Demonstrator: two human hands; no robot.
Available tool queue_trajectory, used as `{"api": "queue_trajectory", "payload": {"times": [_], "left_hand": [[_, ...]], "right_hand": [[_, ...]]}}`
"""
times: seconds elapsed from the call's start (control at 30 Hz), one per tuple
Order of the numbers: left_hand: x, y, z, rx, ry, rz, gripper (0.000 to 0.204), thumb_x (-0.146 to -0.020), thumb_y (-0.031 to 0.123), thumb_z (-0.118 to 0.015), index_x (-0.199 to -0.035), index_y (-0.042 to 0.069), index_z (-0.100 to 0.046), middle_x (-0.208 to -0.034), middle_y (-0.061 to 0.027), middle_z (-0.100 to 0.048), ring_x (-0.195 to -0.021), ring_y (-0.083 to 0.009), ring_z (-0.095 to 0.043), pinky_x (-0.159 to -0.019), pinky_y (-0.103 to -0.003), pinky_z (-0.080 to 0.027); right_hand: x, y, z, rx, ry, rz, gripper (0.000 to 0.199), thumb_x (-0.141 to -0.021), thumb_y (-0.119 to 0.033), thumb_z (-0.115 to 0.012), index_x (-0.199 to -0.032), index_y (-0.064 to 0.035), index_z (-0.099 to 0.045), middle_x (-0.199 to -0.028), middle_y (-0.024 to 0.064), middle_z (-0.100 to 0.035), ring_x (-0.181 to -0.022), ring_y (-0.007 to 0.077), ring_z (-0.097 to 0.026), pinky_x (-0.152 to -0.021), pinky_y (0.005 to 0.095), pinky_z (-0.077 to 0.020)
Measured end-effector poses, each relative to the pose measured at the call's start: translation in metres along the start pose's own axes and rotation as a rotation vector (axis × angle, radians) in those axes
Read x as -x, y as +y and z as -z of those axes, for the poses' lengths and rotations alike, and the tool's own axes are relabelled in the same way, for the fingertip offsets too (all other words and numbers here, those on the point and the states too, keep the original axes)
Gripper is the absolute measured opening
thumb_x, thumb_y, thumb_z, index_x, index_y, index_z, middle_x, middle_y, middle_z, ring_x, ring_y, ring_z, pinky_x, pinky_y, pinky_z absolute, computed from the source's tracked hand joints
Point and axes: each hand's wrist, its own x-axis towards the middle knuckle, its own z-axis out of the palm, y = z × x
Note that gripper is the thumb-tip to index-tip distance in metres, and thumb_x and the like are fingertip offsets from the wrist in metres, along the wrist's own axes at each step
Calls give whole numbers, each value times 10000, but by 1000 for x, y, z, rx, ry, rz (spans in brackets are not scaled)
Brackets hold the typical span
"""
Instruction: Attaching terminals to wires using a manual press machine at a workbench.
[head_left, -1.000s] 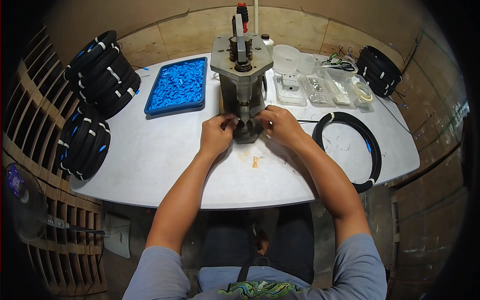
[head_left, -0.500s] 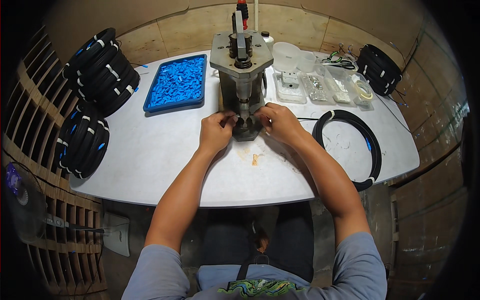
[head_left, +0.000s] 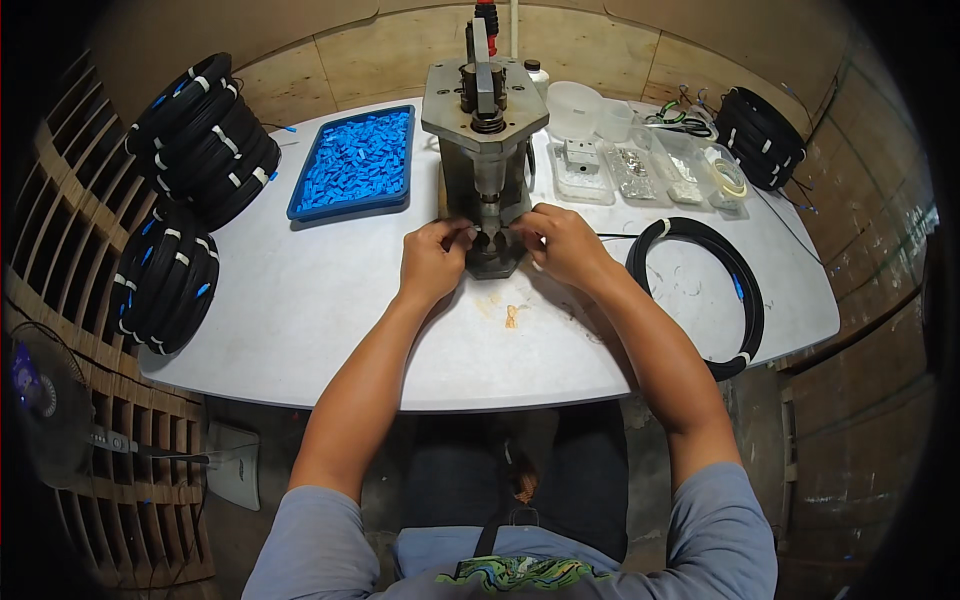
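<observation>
A grey metal bench press (head_left: 486, 135) stands at the far middle of the table, its plunger lowered close over its base. My left hand (head_left: 434, 262) is at the left side of the plunger, thumb and fingertips pinched together; what they hold is too small to make out. At the right side of the plunger, my right hand (head_left: 562, 243) is closed, its fingertips near the press. A black cable (head_left: 616, 236) runs from behind my right hand to a taped black cable coil (head_left: 752, 300) on the right, which carries a blue connector (head_left: 738, 287).
A blue tray (head_left: 350, 212) of small blue parts stands left of the press. Taped cable coils are stacked at the left (head_left: 205, 145) and far right (head_left: 760, 140). Clear plastic boxes (head_left: 632, 175) of small parts sit behind the right coil. An orange scrap (head_left: 512, 317) lies before the press.
Both hands keep their place at the press, with hardly any finger movement visible. The whole view has shifted very slightly.
</observation>
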Motion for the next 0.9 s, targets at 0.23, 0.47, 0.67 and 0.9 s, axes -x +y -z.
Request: {"api": "queue_trajectory", "payload": {"times": [0.23,0.47,0.67,0.9], "left_hand": [[0,-3,-1,20,11,-14,169,-851,89,-649,-966,-24,-702,-745,-126,-701,-674,-147,-676,-640,-260,-512],[1,0,-2,26,43,-20,159,-829,102,-652,-940,8,-714,-728,-139,-692,-631,-193,-673,-615,-288,-512],[1,0,-3,23,44,8,161,-826,108,-660,-938,6,-713,-720,-137,-691,-629,-186,-670,-612,-288,-511],[1,-1,-3,52,28,31,168,-843,102,-660,-957,-14,-699,-736,-127,-698,-653,-156,-669,-631,-273,-510]], "right_hand": [[0,-2,1,1,1,-3,189,-718,-37,-627,-900,-77,-652,-772,99,-600,-732,292,-621,-661,377,-511],[0,-3,-1,-19,8,-18,179,-726,-47,-627,-902,-70,-653,-781,109,-610,-737,302,-624,-671,381,-512],[0,-1,-1,5,6,-23,174,-740,-54,-618,-911,-69,-647,-802,117,-613,-761,314,-622,-676,389,-512],[1,0,-4,7,60,18,212,-741,-43,-613,-945,-87,-651,-810,101,-610,-768,302,-621,-675,383,-514]]}}
